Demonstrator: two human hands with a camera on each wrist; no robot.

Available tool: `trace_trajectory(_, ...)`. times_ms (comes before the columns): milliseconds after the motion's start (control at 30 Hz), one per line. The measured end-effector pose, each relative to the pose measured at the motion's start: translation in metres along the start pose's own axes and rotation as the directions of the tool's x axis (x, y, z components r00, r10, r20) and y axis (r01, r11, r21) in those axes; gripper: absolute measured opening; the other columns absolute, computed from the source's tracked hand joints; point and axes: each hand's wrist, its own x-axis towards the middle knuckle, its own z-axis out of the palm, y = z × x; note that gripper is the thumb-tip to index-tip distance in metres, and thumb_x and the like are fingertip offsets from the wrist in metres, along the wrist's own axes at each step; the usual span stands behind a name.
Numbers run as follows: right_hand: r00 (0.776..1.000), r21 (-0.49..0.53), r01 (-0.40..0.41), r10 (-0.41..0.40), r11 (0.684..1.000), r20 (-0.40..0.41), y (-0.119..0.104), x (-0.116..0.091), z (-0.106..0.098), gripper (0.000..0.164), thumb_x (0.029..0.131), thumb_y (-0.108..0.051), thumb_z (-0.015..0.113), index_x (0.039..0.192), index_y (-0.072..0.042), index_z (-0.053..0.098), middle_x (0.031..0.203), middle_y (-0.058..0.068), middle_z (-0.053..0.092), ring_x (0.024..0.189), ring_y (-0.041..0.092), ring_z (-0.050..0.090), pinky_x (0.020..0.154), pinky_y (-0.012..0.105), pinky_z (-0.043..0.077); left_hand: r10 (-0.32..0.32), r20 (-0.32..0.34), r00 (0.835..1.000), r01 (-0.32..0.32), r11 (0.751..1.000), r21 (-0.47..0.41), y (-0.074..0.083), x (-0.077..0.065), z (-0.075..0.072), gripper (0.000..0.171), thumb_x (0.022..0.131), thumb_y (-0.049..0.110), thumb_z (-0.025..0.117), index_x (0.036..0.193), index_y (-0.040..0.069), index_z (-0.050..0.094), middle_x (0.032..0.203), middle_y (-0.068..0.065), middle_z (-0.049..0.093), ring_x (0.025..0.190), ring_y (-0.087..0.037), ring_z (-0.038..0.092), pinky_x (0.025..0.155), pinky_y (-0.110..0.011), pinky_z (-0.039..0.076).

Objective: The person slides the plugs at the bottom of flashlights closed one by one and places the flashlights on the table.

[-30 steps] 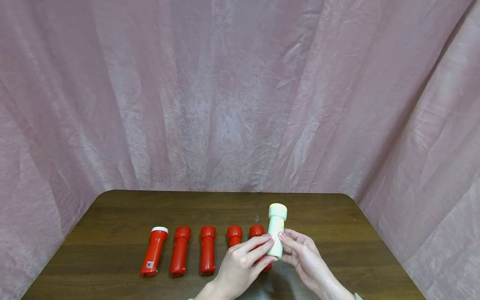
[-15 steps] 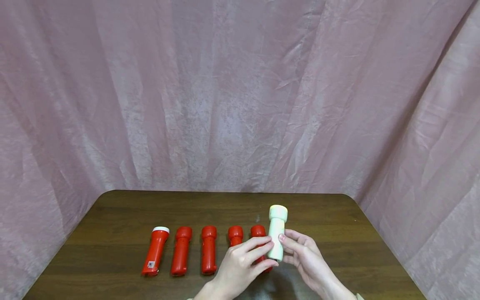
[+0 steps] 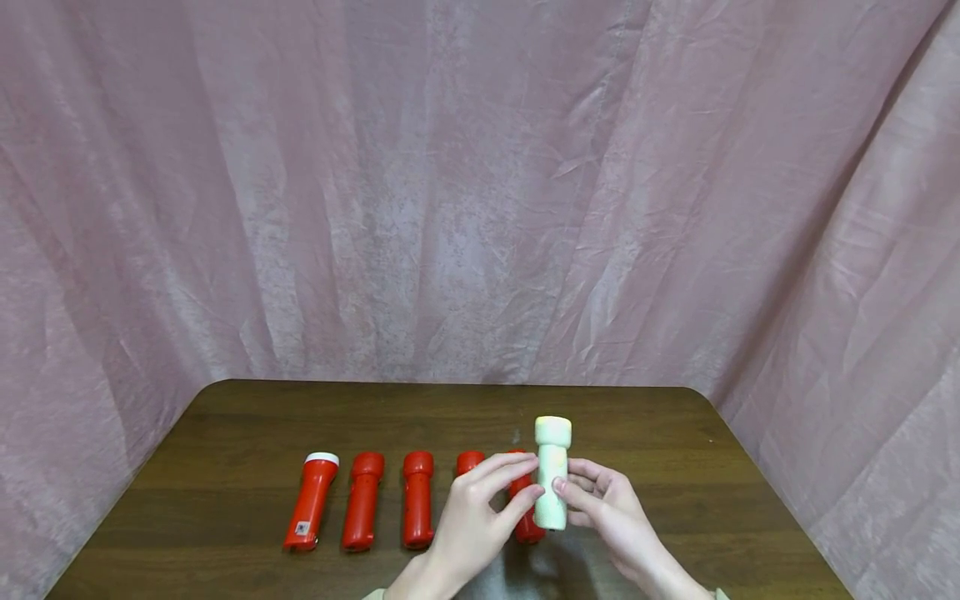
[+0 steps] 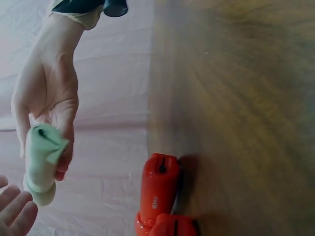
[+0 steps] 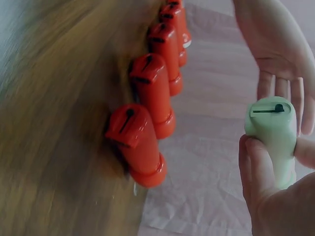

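A pale green flashlight (image 3: 552, 475) is held above the table, head end up and away, its tail with a dark slot showing in the right wrist view. My right hand (image 3: 611, 508) grips it by the body, thumb on the near side and fingers round the other. On its left side, my left hand (image 3: 476, 512) has its fingers extended, the fingertips right at the flashlight's edge in the head view. The left wrist view has those left fingertips (image 4: 24, 216) loosely bent beside the flashlight (image 4: 42, 172). Behind the left hand lies a partly hidden red flashlight (image 3: 527, 521).
Several red flashlights (image 5: 140, 142) lie side by side in a row on the brown wooden table (image 3: 637, 433). The leftmost red flashlight (image 3: 311, 504) has a white rim and a small label. Pink curtains (image 3: 450, 208) hang behind and beside the table.
The green flashlight has come slightly down and stands straighter in view. My left fingers have loosened from it and moved up and open, while the right hand keeps its grip.
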Motion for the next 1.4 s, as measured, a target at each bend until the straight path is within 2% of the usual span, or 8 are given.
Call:
trace_trajectory(100, 0.999, -0.085, 0.026, -0.028, 0.996, -0.021, 0.001, -0.002, 0.002, 0.056, 0.101, -0.015, 0.067, 0.143, 0.017, 0.048, 0.121, 0.018, 0.074, 0.098, 0.007, 0.075, 0.084, 0.027, 0.064, -0.065, 0.005, 0.998, 0.065, 0.998, 0.004, 0.001, 0.006, -0.001, 0.030, 0.093, 0.017, 0.081, 0.122, 0.009, 0.078, 0.121, -0.003, 0.079, 0.107, -0.018, 0.078, 0.090, -0.018, 0.061)
trace_trajectory(200, 0.996, -0.203, 0.064, -0.074, 0.977, -0.045, 0.002, -0.003, 0.003, 0.052, 0.099, -0.015, 0.071, 0.139, 0.014, 0.055, 0.121, 0.024, 0.074, 0.098, 0.009, 0.077, 0.083, 0.023, 0.063, -0.125, 0.025, 0.992, 0.124, 0.992, 0.019, 0.002, 0.012, -0.001, 0.034, 0.095, 0.020, 0.079, 0.127, 0.008, 0.076, 0.127, -0.004, 0.077, 0.113, -0.020, 0.077, 0.091, -0.026, 0.064)
trace_trajectory(367, 0.984, -0.377, 0.107, -0.153, 0.920, -0.094, 0.001, -0.005, 0.006, 0.046, 0.095, -0.018, 0.077, 0.132, 0.007, 0.064, 0.115, 0.017, 0.078, 0.095, 0.011, 0.078, 0.083, 0.019, 0.060, -0.208, 0.081, 0.975, 0.205, 0.978, 0.046, 0.003, 0.023, -0.002, 0.041, 0.096, 0.024, 0.077, 0.133, 0.008, 0.072, 0.137, -0.007, 0.073, 0.125, -0.022, 0.073, 0.104, -0.040, 0.061)
trace_trajectory(567, 0.958, -0.501, 0.135, -0.241, 0.855, -0.154, 0.003, -0.006, 0.008, 0.039, 0.090, -0.016, 0.083, 0.124, -0.001, 0.071, 0.106, 0.007, 0.081, 0.089, 0.008, 0.077, 0.082, 0.021, 0.060, -0.249, 0.200, 0.948, 0.244, 0.969, 0.048, 0.002, 0.038, -0.004, 0.040, 0.097, 0.025, 0.075, 0.134, 0.008, 0.072, 0.134, -0.007, 0.074, 0.126, -0.021, 0.072, 0.105, -0.039, 0.060)
trace_trajectory(833, 0.943, -0.563, 0.149, -0.289, 0.813, -0.167, 0.009, -0.003, 0.004, 0.037, 0.088, -0.013, 0.084, 0.122, -0.002, 0.073, 0.102, 0.006, 0.082, 0.087, 0.008, 0.078, 0.079, 0.020, 0.062, -0.224, 0.335, 0.915, 0.194, 0.974, 0.121, -0.005, 0.054, -0.001, 0.032, 0.097, 0.022, 0.076, 0.127, 0.010, 0.076, 0.123, -0.004, 0.079, 0.115, -0.019, 0.076, 0.098, -0.033, 0.062)
trace_trajectory(1033, 0.944, -0.594, 0.100, -0.265, 0.798, -0.197, 0.013, -0.001, -0.002, 0.036, 0.086, -0.014, 0.085, 0.119, -0.005, 0.074, 0.099, 0.003, 0.082, 0.085, 0.009, 0.078, 0.077, 0.022, 0.062, -0.233, 0.441, 0.867, 0.168, 0.969, 0.181, -0.013, 0.065, 0.005, 0.033, 0.096, 0.020, 0.077, 0.127, 0.011, 0.076, 0.121, -0.002, 0.080, 0.112, -0.016, 0.076, 0.097, -0.029, 0.061)
trace_trajectory(1133, 0.941, -0.606, 0.081, -0.261, 0.791, -0.215, 0.015, 0.002, -0.004, 0.036, 0.085, -0.013, 0.086, 0.119, -0.006, 0.075, 0.099, 0.002, 0.082, 0.084, 0.010, 0.078, 0.077, 0.024, 0.062, -0.246, 0.466, 0.850, 0.165, 0.964, 0.208, -0.017, 0.069, 0.009, 0.033, 0.095, 0.021, 0.078, 0.127, 0.011, 0.076, 0.122, -0.001, 0.079, 0.112, -0.016, 0.076, 0.097, -0.028, 0.061)
trace_trajectory(1400, 0.937, -0.627, 0.060, -0.261, 0.777, -0.234, 0.021, 0.009, -0.010, 0.035, 0.084, -0.012, 0.087, 0.116, -0.006, 0.076, 0.098, 0.002, 0.083, 0.084, 0.013, 0.079, 0.077, 0.025, 0.062, -0.247, 0.512, 0.823, 0.129, 0.958, 0.256, -0.028, 0.078, 0.022, 0.032, 0.095, 0.022, 0.079, 0.125, 0.010, 0.077, 0.120, -0.002, 0.080, 0.106, -0.019, 0.077, 0.094, -0.028, 0.061)
